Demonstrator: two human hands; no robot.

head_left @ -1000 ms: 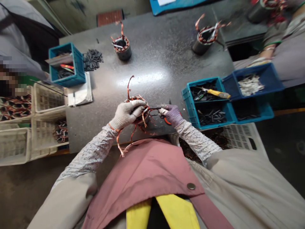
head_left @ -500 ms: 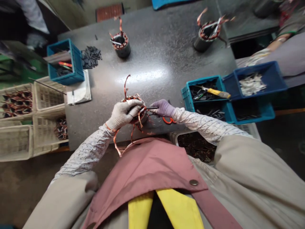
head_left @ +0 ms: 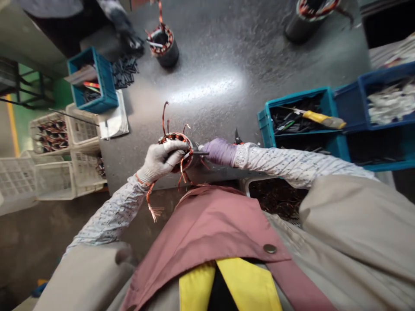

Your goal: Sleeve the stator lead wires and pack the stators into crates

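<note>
A stator (head_left: 177,137) with a metal shell and copper windings stands on the metal table near its front edge. My left hand (head_left: 160,160), in a white knitted glove, lies over its rim, thumb and fingers pinched on copper wires (head_left: 183,172). A dark sleeve tube (head_left: 201,153) sticks out to the right from those wires. My right hand (head_left: 220,151), in a purple glove, is at the stator's right side, right by the tube. Its fingers are curled and partly hidden; what they grip is unclear. Loose copper leads hang over the table edge.
Another stator (head_left: 165,47) stands farther back, and one more (head_left: 304,21) at the back right. Blue bins (head_left: 267,125) with dark tubes and a yellow-handled tool (head_left: 324,119) stand to the right. Cutters (head_left: 238,137) lie beyond my right wrist. A co-worker's gloved hand (head_left: 129,36) is at upper left.
My right hand has moved left, closer to the stator, and the dark tube sits nearer the windings. The view has shifted, and the co-worker's hand at upper left has come over the dark tubes.
</note>
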